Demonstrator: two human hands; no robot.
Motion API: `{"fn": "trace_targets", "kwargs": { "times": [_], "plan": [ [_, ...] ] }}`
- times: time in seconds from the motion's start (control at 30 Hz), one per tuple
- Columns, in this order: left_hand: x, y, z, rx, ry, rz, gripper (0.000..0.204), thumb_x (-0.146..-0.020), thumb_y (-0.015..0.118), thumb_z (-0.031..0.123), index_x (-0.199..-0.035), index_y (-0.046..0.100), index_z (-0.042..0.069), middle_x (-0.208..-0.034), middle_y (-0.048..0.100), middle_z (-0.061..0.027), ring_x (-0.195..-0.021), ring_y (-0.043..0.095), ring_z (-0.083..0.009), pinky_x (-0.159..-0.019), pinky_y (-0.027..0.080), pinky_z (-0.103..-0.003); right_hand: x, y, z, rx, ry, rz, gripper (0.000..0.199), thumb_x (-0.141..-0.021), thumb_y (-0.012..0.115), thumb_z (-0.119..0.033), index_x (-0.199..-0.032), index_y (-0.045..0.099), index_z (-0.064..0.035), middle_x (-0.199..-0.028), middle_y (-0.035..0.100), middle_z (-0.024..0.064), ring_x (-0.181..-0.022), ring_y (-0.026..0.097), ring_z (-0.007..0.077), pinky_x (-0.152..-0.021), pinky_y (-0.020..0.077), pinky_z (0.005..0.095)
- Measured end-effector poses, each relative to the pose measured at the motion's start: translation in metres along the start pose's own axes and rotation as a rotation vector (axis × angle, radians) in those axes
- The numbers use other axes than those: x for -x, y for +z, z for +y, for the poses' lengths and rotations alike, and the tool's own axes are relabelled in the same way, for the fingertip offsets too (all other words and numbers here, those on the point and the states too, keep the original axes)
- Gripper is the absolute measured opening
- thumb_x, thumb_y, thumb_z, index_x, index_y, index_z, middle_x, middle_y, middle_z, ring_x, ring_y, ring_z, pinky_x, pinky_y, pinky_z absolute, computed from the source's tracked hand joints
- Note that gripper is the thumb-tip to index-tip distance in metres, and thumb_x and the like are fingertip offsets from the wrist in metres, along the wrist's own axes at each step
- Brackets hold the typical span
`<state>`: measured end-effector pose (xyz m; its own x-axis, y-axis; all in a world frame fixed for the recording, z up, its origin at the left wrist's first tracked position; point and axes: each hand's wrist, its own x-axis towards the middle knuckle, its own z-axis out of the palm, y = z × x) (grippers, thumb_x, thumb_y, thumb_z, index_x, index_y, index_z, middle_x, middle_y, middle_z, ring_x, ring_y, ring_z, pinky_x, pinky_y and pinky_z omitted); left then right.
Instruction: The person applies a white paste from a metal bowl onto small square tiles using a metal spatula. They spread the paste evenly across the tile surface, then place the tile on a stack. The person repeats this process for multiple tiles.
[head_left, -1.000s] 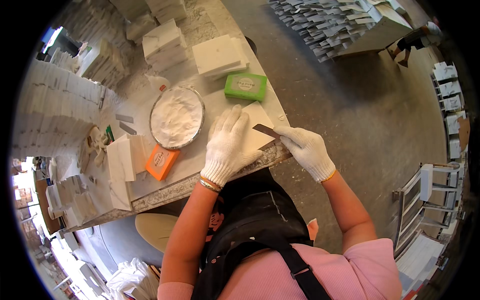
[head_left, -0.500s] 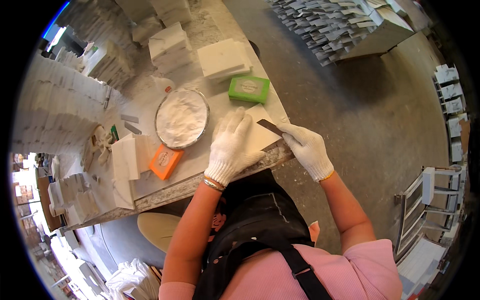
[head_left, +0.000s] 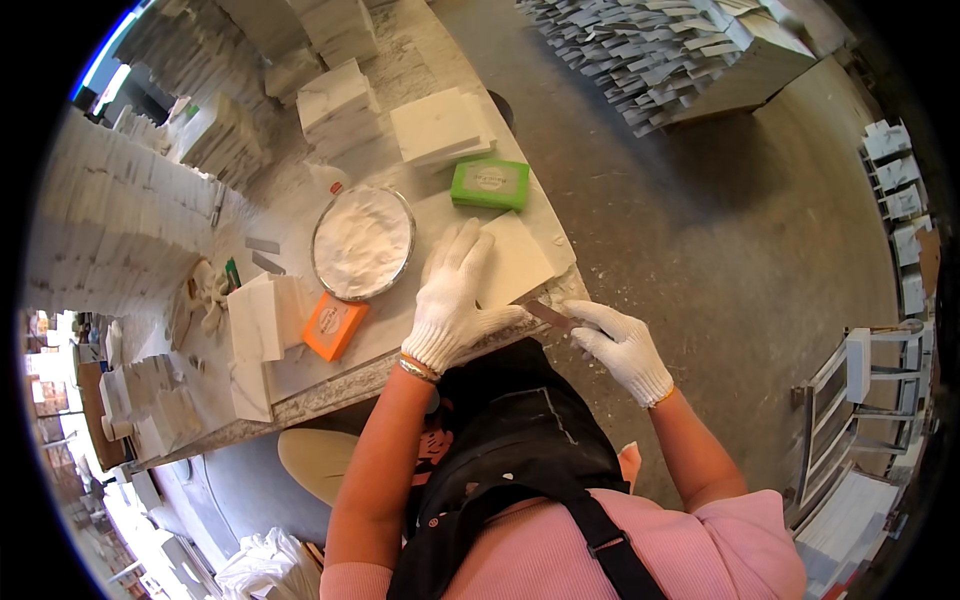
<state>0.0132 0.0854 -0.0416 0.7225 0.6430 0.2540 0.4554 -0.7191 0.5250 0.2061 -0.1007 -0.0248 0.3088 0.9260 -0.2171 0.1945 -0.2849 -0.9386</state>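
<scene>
A pale square tile (head_left: 517, 258) lies near the table's front corner. My gloved left hand (head_left: 452, 290) rests on its left side, fingers stretched out and thumb toward the near edge. In my gloved right hand (head_left: 618, 345) is a flat metal scraper blade (head_left: 549, 314), its tip at the tile's near edge. Beyond the tile sits a green sanding pad (head_left: 490, 185). A round metal-rimmed dish of white powder (head_left: 362, 243) stands left of my left hand, with an orange sanding pad (head_left: 334, 326) close by it.
Stacked pale tiles (head_left: 440, 127) lie past the green pad. Veined tiles (head_left: 256, 320) stand at the left, with tall tile stacks (head_left: 125, 225) behind. Across the floor are a tile-loaded pallet (head_left: 660, 60) and a metal rack (head_left: 850, 410) at the right.
My right hand has moved nearer to me and turned, bringing the scraper blade from above the tile's surface to its near edge. The left hand stays on the tile.
</scene>
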Motion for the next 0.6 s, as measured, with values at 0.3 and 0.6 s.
{"fn": "trace_targets", "kwargs": {
  "times": [0.3, 0.6],
  "plan": [
    [0.037, 0.008, 0.034, -0.053, 0.000, 0.086, 0.065, -0.073, 0.083, 0.035, -0.126, 0.060, 0.005, -0.146, 0.047, -0.0227, -0.137, 0.038, -0.0491, -0.111, 0.033, -0.059, 0.013, 0.004, -0.011, -0.301, 0.193, -0.080, 0.048, -0.094, 0.066, -0.012, -0.139, 0.057, -0.0020, -0.099, 0.072, 0.0092, -0.085, 0.067, 0.0131, -0.076, 0.0545, 0.0285],
    [-0.028, -0.004, 0.034, -0.274, -0.114, -0.072, 0.096, -0.068, 0.083, 0.047, -0.141, 0.044, 0.000, -0.146, 0.044, -0.0239, -0.137, 0.039, -0.0408, -0.113, 0.034, -0.054, 0.016, 0.010, -0.025, -0.365, 0.187, -0.023, 0.033, -0.092, 0.063, -0.006, -0.123, 0.063, 0.0028, -0.096, 0.072, 0.0094, -0.083, 0.066, 0.0128, -0.075, 0.0535, 0.0264]
  ]
}}
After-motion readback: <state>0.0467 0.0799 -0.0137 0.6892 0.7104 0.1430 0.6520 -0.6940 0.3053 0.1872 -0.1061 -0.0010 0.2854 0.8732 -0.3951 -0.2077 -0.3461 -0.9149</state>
